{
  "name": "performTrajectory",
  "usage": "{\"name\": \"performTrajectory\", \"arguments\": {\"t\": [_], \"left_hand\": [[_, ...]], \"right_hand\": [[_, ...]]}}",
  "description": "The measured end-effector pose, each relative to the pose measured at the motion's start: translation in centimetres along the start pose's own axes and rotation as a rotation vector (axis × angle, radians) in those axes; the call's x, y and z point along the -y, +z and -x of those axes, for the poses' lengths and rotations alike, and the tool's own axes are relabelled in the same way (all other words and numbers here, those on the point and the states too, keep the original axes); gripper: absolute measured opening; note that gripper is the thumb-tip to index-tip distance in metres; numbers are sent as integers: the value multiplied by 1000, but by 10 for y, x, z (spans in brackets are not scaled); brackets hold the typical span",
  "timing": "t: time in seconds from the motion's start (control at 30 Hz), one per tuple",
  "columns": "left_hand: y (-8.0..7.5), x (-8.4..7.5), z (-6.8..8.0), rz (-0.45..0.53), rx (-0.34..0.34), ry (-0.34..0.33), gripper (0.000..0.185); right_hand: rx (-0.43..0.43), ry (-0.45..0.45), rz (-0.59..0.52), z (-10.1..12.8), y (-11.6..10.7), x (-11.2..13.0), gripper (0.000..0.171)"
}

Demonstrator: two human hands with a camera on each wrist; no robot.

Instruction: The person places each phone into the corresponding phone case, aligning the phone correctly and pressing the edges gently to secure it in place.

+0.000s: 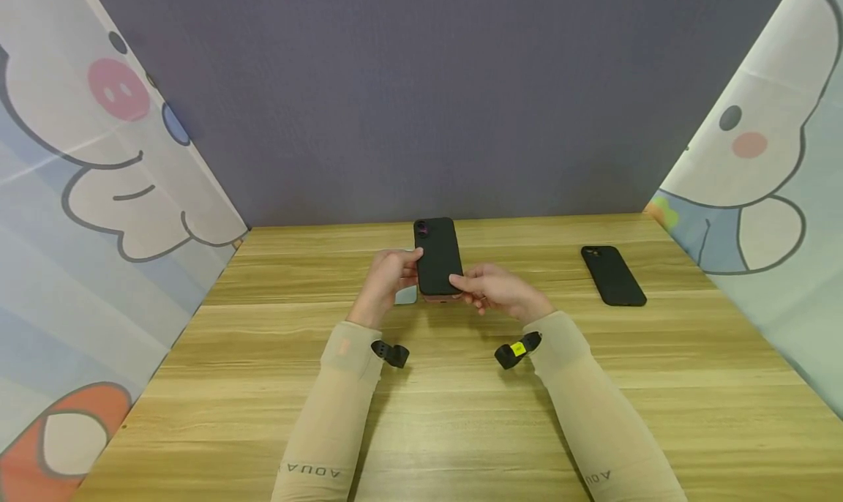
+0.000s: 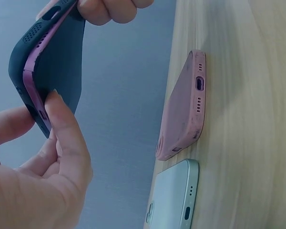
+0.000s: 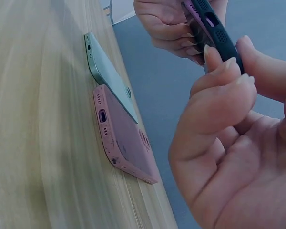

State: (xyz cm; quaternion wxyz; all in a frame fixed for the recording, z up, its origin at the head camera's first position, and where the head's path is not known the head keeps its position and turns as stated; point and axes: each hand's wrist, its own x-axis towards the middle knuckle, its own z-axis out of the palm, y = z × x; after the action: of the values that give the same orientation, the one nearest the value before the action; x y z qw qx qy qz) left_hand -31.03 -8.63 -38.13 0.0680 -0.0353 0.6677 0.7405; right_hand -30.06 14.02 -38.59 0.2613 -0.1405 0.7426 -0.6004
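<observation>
Both hands hold a phone in a black case (image 1: 437,257) raised above the table. Along its lower and side edge, a strip of the purple phone (image 2: 34,86) shows beside the case rim, so the case does not sit flush there. My left hand (image 1: 387,281) pinches the left long edge, thumb on the case back. At the lower right corner my right hand (image 1: 503,290) pinches it between thumb and fingers. Beneath lie a pink-cased phone (image 2: 183,114) and a light green phone (image 2: 174,191), side by side; in the head view the held phone mostly hides the pink one.
Another black phone case (image 1: 614,276), with a camera cutout at its upper left, lies on the wooden table (image 1: 448,429) at the right. A dark grey panel (image 1: 435,99) rises behind the table. Cartoon-printed cloth (image 1: 59,268) lines both sides.
</observation>
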Motion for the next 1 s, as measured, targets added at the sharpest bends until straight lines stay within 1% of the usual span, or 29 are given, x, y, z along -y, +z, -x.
{"name": "performTrajectory", "arguments": {"t": [0.2,0.3,0.47,0.57,0.67,0.87,1.0], "left_hand": [[-1,0,1,2,17,3,17],[1,-1,2,-5,33,4,16],[3,-2,3,-16,64,-1,20],[3,-3,3,-21,67,-1,20],[2,-3,3,-15,64,-1,20],[3,-2,2,-24,89,-9,22],[4,-1,3,-30,91,-8,24]], "right_hand": [[-26,49,-50,-1,0,1,39],[-42,53,-78,-1,0,2,38],[-109,29,-125,1,-1,7,36],[-143,16,-134,-1,-1,8,37],[-161,4,-145,-4,-1,7,38],[-225,-17,-195,-7,2,6,35],[-236,-39,-196,-8,2,4,33]]}}
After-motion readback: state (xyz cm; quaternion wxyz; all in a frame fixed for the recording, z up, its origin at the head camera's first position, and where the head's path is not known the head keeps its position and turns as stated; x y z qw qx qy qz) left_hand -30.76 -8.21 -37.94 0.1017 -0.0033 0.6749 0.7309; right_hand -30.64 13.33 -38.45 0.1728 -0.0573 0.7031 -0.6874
